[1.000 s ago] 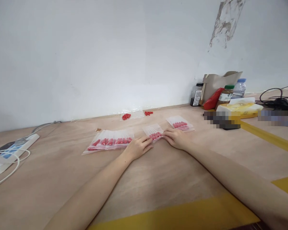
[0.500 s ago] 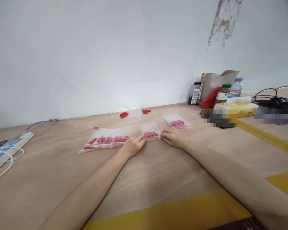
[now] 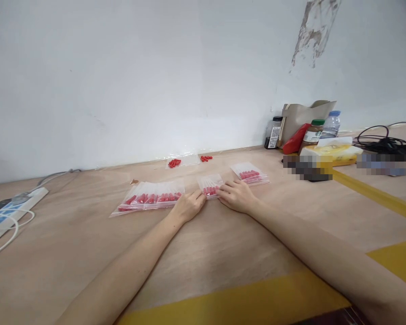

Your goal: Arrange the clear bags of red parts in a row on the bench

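Note:
A small clear zip bag [image 3: 209,180] holding several red capsule-shaped pieces lies flat on the table between my hands. My left hand [image 3: 189,205] is closed, its fingertips pinching the bag's near left corner. Along the bag's near edge, the fingers of my right hand [image 3: 237,197] press down on the right part and cover some of it. To the left is a fanned row of similar filled bags [image 3: 152,194]. Beyond my right hand sits a smaller stack of filled bags [image 3: 251,172].
Loose red pieces [image 3: 206,158] and a clear bag with red pieces [image 3: 174,163] lie by the wall. A power strip [image 3: 16,212] with cables is at the left. Tissues [image 3: 334,153], a jar [image 3: 313,133], a bottle [image 3: 332,124] and black cables [image 3: 392,143] stand or lie right.
My right hand has slid left along the bag's near edge, from its right corner toward my left hand. My left hand stays at the left corner.

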`<state>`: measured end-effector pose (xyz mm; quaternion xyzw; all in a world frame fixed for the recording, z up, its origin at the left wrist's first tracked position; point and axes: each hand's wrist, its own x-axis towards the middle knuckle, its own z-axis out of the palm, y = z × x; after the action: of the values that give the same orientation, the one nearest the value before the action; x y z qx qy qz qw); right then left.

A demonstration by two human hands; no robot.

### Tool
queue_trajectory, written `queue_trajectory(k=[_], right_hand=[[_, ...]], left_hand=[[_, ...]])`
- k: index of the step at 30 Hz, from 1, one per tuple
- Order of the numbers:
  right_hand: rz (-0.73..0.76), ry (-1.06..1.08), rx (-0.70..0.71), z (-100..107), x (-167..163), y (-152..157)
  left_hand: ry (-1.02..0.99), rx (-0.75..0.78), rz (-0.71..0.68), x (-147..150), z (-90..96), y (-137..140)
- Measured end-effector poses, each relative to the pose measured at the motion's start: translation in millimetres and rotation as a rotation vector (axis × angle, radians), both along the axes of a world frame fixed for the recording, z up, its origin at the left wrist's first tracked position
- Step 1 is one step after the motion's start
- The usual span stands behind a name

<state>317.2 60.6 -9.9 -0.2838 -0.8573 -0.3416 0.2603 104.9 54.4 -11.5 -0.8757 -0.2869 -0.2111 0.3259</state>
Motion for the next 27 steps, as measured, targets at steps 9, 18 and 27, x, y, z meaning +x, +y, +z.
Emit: queue_trajectory(k=[9,18,27], right_hand=[[0.088,-0.15,0.052,-2.6,-28.2,0.8],[0.131,-0.112,0.186,1.8,-18.0,3.2],[0.037,-0.106,0.164,2.0,11.7,5.8]], left_hand=[[0.014,0.001,-0.045,0.4,2.2,-1.4],[-0.016,0.029,-0.033,-0.8,3.0,-3.4],[-0.028,0.025,-0.003,-4.7,2.8,-5.1]])
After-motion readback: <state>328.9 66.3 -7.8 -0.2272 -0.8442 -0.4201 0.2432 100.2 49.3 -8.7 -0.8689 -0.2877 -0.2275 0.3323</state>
